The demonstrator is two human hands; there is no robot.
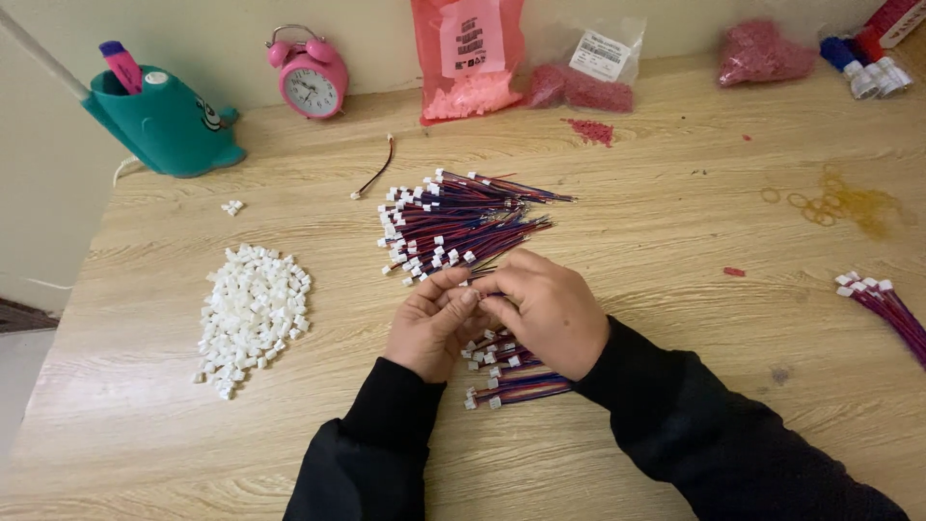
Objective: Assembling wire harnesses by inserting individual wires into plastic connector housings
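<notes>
Bare tabletop (675, 241) lies open right of the hands, up to the wire bundle (892, 309) at the edge. To the left, the heap of white connector housings (253, 314) blocks passage; ahead, the fanned wire leads (453, 222) do.

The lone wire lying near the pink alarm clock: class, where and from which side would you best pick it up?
Pinch the lone wire at its mid-length, coming from above. It lies flat and slightly curved on the table, apart from the fanned wire bundle, so nothing crowds its middle; the ends carry small connectors.

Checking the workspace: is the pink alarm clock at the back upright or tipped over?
Upright. The pink alarm clock stands on its base near the wall, bells on top, dial facing the camera, beside the teal whale-shaped holder.
</notes>
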